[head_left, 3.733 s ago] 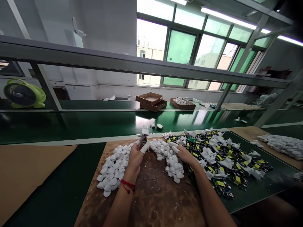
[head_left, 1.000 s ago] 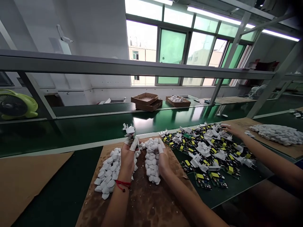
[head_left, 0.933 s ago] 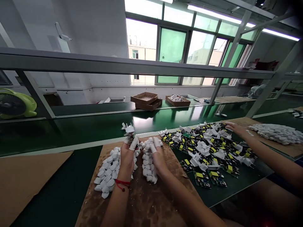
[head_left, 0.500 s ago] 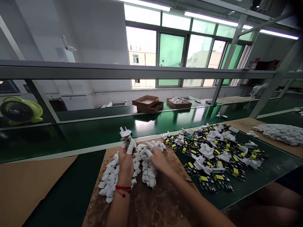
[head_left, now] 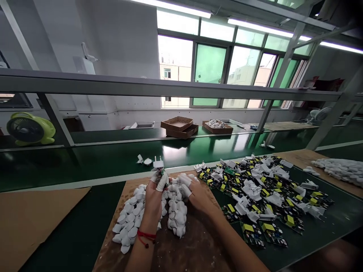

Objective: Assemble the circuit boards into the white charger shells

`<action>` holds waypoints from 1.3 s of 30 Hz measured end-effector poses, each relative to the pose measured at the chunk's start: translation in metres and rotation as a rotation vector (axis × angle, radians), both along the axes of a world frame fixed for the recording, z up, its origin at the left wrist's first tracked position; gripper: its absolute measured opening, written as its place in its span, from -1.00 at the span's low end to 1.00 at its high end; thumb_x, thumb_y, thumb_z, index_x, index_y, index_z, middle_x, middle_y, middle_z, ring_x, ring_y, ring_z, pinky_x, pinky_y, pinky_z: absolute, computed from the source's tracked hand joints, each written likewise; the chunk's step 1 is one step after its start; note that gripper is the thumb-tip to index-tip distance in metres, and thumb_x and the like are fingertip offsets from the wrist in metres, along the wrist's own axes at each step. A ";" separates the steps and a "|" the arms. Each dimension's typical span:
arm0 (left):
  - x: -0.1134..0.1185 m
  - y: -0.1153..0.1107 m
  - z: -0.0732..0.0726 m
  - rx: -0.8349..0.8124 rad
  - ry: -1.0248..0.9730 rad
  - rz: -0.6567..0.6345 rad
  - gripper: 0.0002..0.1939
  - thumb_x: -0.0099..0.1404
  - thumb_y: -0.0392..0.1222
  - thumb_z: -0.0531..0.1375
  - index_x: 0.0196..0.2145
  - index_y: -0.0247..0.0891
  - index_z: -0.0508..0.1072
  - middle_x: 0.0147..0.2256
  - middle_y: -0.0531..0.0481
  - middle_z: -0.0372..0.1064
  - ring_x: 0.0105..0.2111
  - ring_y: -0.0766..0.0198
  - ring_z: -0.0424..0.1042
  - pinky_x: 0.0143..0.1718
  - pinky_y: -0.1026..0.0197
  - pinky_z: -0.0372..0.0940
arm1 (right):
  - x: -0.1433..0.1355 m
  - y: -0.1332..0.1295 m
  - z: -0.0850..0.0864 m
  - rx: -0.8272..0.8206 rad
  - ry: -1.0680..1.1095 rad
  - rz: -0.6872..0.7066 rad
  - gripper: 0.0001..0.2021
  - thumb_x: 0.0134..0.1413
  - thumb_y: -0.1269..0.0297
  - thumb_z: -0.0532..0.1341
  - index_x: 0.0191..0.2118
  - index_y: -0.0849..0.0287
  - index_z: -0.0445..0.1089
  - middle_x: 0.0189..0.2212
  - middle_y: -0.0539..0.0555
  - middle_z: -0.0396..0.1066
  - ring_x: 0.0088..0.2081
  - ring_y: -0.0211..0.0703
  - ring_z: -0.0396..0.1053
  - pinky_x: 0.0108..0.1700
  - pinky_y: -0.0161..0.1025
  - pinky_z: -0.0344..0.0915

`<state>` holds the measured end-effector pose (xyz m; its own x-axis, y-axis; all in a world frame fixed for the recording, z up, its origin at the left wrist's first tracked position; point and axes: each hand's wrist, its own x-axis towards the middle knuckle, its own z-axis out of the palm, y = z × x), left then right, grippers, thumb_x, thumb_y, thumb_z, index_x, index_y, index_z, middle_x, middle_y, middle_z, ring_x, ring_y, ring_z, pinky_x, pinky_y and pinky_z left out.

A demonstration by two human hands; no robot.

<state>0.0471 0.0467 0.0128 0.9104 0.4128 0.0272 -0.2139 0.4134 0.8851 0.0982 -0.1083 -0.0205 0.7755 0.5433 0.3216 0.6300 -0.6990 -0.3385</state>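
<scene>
My left hand point(head_left: 154, 196), with white covers on its fingertips and a red cord bracelet at the wrist, is closed around a small circuit board with a white two-pin plug point(head_left: 158, 164) on top. The pins point up. My right hand point(head_left: 195, 190) also wears white fingertip covers. Its fingers stretch over the right part of a pile of small white rounded lumps point(head_left: 177, 215), apart and partly blurred; nothing shows in them. More white lumps point(head_left: 129, 223) lie left of my left wrist. All these rest on a stained brown cardboard sheet point(head_left: 193, 249).
Circuit boards with yellow parts and white plug housings point(head_left: 255, 189) are heaped on the right. Further right lies another white heap point(head_left: 340, 170). Loose white pieces point(head_left: 147, 161) sit on the green bench behind. Cardboard trays point(head_left: 181, 126) and a green fan point(head_left: 30, 128) stand beyond.
The plug in my left hand has turned more upright, uncovering loose white pieces behind it. My right hand has shifted slightly down over the lumps. The camera view has swung a little left.
</scene>
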 end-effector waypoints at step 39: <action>-0.025 -0.009 0.009 0.670 -0.102 -0.601 0.03 -0.09 -0.20 0.37 0.29 -0.18 -0.01 0.03 -0.14 0.29 0.02 0.05 0.27 0.03 0.09 0.26 | -0.015 -0.045 0.025 1.265 0.709 0.317 -0.74 -0.35 0.18 0.44 -0.37 0.04 0.57 -0.44 0.03 0.50 -0.32 -0.06 0.42 -0.13 -0.13 0.34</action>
<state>0.0222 0.0372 0.0215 0.9474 -0.2629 0.1825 -0.2185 -0.1148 0.9691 0.0837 -0.1537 0.0044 0.8746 0.3705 0.3129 0.1435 0.4186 -0.8968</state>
